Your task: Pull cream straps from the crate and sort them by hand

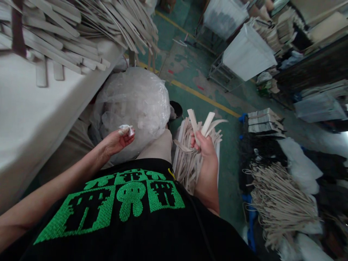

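Observation:
My left hand (119, 140) is in front of a large clear plastic bag (136, 98), its fingers curled around a small crumpled white piece (128, 129). On the other side, my right hand (202, 143) is closed on a few flat beige strips (207, 123) whose ends fan out above the fist. Below that hand, many similar strips (189, 166) fill a white bin (178, 159) beside my leg. What the white piece is made of cannot be made out.
A pale covered table (16, 108) at the left bears a heap of grey-beige strips (67, 36). White containers (248, 54) stand on metal racks beyond. Bundled cords (282, 203) lie at the right. A dark round container (176, 108) sits behind the bag.

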Demonstrator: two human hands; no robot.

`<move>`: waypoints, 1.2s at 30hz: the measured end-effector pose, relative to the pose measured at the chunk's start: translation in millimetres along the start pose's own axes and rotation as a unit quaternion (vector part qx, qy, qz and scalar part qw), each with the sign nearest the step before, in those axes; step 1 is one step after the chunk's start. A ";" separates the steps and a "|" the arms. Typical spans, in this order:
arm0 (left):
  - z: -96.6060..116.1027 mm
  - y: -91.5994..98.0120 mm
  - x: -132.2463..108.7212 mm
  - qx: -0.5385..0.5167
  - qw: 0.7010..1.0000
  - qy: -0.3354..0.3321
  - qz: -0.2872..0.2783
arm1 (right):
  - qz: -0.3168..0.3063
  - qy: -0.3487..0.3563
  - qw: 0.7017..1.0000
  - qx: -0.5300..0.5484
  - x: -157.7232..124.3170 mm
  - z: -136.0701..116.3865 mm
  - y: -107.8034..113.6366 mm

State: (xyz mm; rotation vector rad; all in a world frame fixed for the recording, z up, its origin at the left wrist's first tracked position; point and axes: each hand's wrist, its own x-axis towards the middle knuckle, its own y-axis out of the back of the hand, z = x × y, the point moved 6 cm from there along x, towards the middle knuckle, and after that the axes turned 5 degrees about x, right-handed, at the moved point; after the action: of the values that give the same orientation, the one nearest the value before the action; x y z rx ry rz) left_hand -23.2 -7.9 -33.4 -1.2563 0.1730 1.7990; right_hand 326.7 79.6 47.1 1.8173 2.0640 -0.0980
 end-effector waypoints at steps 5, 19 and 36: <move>-1.6 -6.4 2.6 -0.018 1.000 -0.022 0.002 | -0.214 -0.068 0.974 0.020 -56.1 13.4 -66.4; 6.5 -16.9 -20.2 -0.026 0.997 -0.076 -0.007 | -0.391 -0.042 0.919 0.032 -50.5 28.9 -163.8; 4.1 -11.2 -16.4 -0.024 0.997 -0.065 -0.041 | -0.366 -0.065 0.927 0.044 -49.6 38.2 -166.7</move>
State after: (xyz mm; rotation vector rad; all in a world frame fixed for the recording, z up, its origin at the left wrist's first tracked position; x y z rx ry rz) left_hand -16.5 -8.7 -14.3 -1.1582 0.0043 1.8160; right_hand 178.9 -4.9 -5.0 0.9523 2.5494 -0.4997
